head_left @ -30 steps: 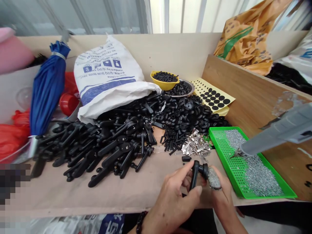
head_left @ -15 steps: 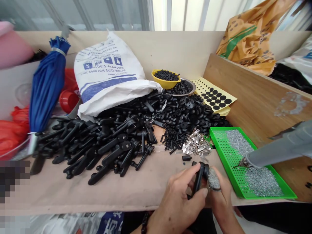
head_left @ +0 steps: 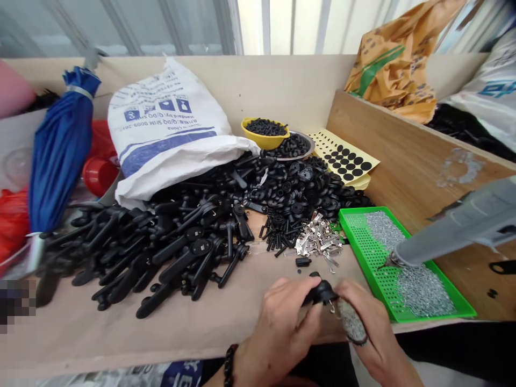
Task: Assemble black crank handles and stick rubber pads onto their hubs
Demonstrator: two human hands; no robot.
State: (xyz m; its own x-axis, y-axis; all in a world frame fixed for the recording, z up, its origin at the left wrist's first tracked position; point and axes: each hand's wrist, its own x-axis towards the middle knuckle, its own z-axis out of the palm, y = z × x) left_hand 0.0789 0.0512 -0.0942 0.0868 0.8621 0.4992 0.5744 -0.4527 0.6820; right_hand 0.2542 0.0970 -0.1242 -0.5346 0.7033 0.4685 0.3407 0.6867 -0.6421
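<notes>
My left hand (head_left: pixel 282 328) and my right hand (head_left: pixel 368 330) meet at the near edge of the bench, both closed round one black plastic handle (head_left: pixel 320 293). Only the handle's rounded head shows between my fingers, with a small metal piece at its underside. A grey textured cap covers my right thumb (head_left: pixel 351 321). Just beyond my hands lie a pile of small silver metal clips (head_left: pixel 316 239), a heap of short black screws (head_left: pixel 278 231) and one loose black piece (head_left: pixel 303 262).
A big heap of black handles (head_left: pixel 161 242) spills from a white sack (head_left: pixel 169 134). Black round parts (head_left: pixel 306 188), a yellow bowl (head_left: pixel 264 131), a dotted sticker sheet (head_left: pixel 344 158) and a green tray of tiny screws (head_left: pixel 403 269) lie right. A grey power screwdriver (head_left: pixel 455 226) hangs over the tray. A blue umbrella (head_left: pixel 60 150) leans left.
The handle stood upright between my hands; now it is turned down and mostly hidden in my fingers. My hands have closed together. The view shifted a little.
</notes>
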